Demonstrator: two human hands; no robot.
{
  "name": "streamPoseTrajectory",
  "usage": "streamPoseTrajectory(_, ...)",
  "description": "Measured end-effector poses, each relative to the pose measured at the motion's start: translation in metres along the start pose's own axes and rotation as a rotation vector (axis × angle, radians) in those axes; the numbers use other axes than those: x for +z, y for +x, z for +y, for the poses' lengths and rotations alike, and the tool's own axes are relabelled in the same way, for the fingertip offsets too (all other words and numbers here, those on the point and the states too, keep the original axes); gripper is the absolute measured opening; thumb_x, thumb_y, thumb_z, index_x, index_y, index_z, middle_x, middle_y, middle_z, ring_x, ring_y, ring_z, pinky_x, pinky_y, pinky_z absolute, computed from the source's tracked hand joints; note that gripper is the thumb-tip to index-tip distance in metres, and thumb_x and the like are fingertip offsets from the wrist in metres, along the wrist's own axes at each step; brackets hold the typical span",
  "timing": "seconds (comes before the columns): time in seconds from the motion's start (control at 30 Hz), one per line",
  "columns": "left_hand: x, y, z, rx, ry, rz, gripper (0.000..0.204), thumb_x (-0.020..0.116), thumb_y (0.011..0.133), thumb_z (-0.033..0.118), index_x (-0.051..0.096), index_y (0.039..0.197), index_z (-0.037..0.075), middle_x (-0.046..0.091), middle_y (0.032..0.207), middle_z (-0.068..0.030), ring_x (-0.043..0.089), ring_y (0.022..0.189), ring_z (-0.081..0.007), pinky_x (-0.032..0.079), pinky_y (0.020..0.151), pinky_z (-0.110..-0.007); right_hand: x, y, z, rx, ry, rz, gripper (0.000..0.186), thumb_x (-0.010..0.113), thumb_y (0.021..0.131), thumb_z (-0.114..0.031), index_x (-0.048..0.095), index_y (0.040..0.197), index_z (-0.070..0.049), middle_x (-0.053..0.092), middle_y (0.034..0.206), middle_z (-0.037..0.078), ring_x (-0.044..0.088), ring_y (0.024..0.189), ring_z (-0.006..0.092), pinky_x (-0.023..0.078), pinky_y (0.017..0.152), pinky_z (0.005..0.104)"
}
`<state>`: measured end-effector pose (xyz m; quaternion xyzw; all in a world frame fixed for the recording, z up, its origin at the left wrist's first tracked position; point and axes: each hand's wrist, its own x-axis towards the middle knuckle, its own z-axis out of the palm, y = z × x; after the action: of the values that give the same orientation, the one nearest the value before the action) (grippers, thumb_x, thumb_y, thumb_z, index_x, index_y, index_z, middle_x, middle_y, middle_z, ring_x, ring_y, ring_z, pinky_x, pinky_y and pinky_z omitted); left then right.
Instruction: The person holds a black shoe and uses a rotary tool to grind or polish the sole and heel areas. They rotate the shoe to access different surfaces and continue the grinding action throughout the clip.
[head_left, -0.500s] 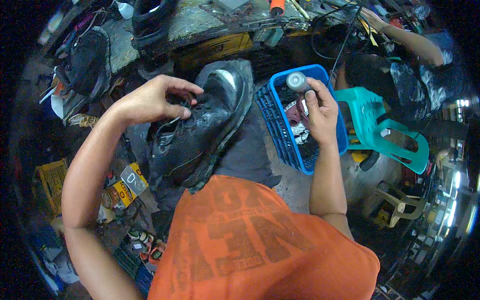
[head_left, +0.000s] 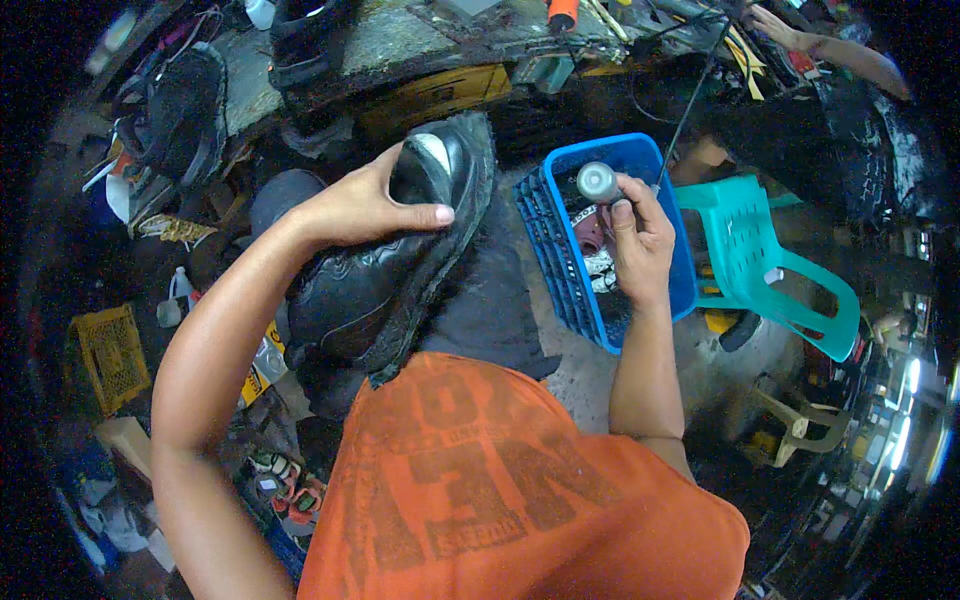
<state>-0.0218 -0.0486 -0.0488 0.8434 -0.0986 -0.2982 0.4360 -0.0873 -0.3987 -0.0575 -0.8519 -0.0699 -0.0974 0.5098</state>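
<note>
My left hand point(head_left: 365, 205) is wrapped over the black leather shoe point(head_left: 385, 265), thumb stretched flat across the upper and the other fingers curled round the far side, so it's a firm grab. The shoe sits on my lap, toe pointing away from me, with the worn sole edge facing right toward my other hand. There's a shiny spot on the toe just past my thumb tip.

My right hand point(head_left: 640, 240) is closed round a small grey round-topped container point(head_left: 598, 182), fingers clamped on its body and the cap poking out above them. Can't tell what's in it. It's right over the blue plastic crate point(head_left: 555, 255), which sits directly under and around my right fingers, with some red and white stuff inside.

Just right of that hand is a teal plastic chair point(head_left: 770, 260). Past my left fingers there's a cluttered workbench point(head_left: 400, 40) with another dark shoe point(head_left: 185, 110) further off to the left. Way down left of my elbow sits a yellow crate point(head_left: 110, 355). Far beyond my right hand, someone else's arm point(head_left: 840, 50) reaches in at the top.
</note>
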Motion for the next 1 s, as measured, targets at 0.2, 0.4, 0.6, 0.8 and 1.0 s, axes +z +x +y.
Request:
streamPoseTrajectory(0.2, 0.001, 0.000, -0.008, 0.076, 0.130, 0.060, 0.114, 0.088, 0.079, 0.051, 0.034, 0.157, -0.013, 0.056, 0.148, -0.0353, 0.055, 0.141, -0.0398, 0.040, 0.121, -0.041, 0.012, 0.002, 0.004, -0.059, 0.062, -0.005, 0.029, 0.065, 0.106, -0.029, 0.074, 0.124, -0.008, 0.072, 0.109, 0.009, 0.065, 0.105, 0.0253, 0.046, 0.098, 0.0372)
streamPoseTrajectory(0.4, 0.004, -0.010, -0.019, 0.170, 0.100, 0.092, 0.105, 0.085, 0.082, 0.045, 0.038, 0.153, -0.015, 0.056, 0.146, -0.0370, 0.057, 0.139, -0.0410, 0.043, 0.118, -0.042, 0.010, 0.001, -0.004, -0.056, 0.028, -0.046, 0.030, 0.064, 0.107, -0.031, 0.074, 0.124, -0.009, 0.072, 0.107, 0.007, 0.064, 0.103, 0.0249, 0.046, 0.095, 0.0376)
streamPoseTrajectory(0.6, 0.017, -0.002, -0.019, 0.165, 0.082, 0.126, 0.097, 0.084, 0.084, 0.044, 0.044, 0.151, -0.013, 0.065, 0.134, -0.0364, 0.065, 0.128, -0.0448, 0.049, 0.112, -0.046, 0.017, 0.009, -0.017, -0.132, -0.096, -0.156, 0.028, 0.064, 0.106, -0.028, 0.074, 0.124, -0.010, 0.071, 0.108, 0.008, 0.063, 0.104, 0.0274, 0.044, 0.098, 0.0393)
streamPoseTrajectory(0.8, 0.022, 0.000, -0.005, 0.074, 0.233, 0.116, 0.100, 0.080, 0.090, 0.045, 0.031, 0.163, -0.001, 0.069, 0.125, -0.0363, 0.068, 0.118, -0.0489, 0.052, 0.106, -0.050, 0.014, 0.021, -0.032, -0.274, -0.388, -0.338, 0.025, 0.067, 0.101, -0.020, 0.074, 0.123, -0.011, 0.068, 0.096, 0.007, 0.065, 0.095, 0.0278, 0.044, 0.088, 0.0404)
streamPoseTrajectory(1.0, 0.026, 0.001, -0.003, 0.120, 0.302, 0.095, 0.100, 0.078, 0.090, 0.045, 0.027, 0.165, 0.001, 0.069, 0.122, -0.0369, 0.068, 0.117, -0.0501, 0.052, 0.106, -0.053, 0.013, 0.024, -0.046, -0.337, -0.571, -0.435, 0.026, 0.069, 0.098, -0.018, 0.073, 0.124, -0.012, 0.069, 0.099, 0.009, 0.065, 0.093, 0.0305, 0.044, 0.079, 0.0431)
